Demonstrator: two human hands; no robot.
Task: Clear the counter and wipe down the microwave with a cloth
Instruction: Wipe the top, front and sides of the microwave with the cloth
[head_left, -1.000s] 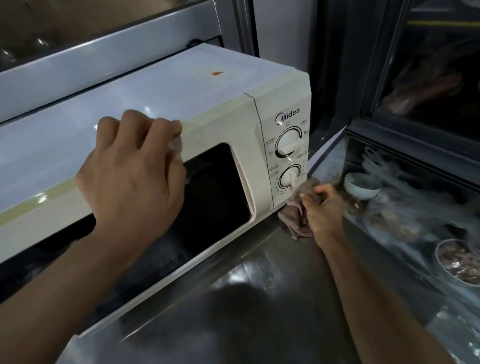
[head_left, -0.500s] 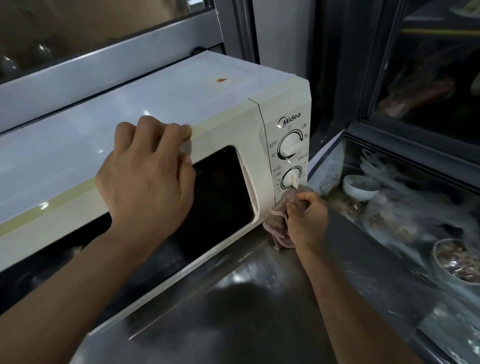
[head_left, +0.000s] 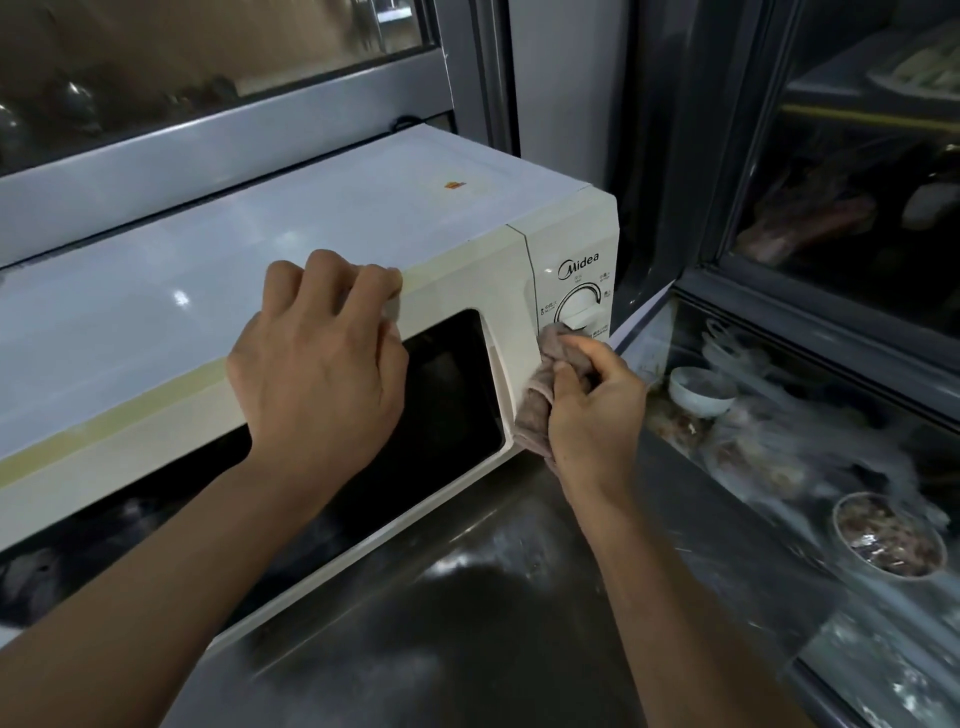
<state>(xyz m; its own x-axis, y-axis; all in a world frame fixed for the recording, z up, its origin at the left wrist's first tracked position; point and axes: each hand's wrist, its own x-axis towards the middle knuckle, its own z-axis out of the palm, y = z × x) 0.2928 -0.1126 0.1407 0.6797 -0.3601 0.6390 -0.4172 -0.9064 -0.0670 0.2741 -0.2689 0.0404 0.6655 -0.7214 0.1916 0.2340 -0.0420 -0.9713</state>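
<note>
**Surroundings, head view**

Upper left: window (head_left: 208, 57) with a grey metal frame (head_left: 223, 150); the glass shows dim brown reflections, contents unclear. Centre top: a pale wall panel (head_left: 561, 78) between dark vertical posts. Right side: a glass-fronted display case (head_left: 857, 156) with a dark frame; the items inside are blurred, possibly packaged meat. Lower right: a glass-topped compartment (head_left: 779, 441) with a small white bowl (head_left: 698, 389), clear bags and a round container of dark food (head_left: 888, 535). Bottom centre: dark steel counter (head_left: 467, 623), glossy, with soft light patches. Light is dim overall.
</note>
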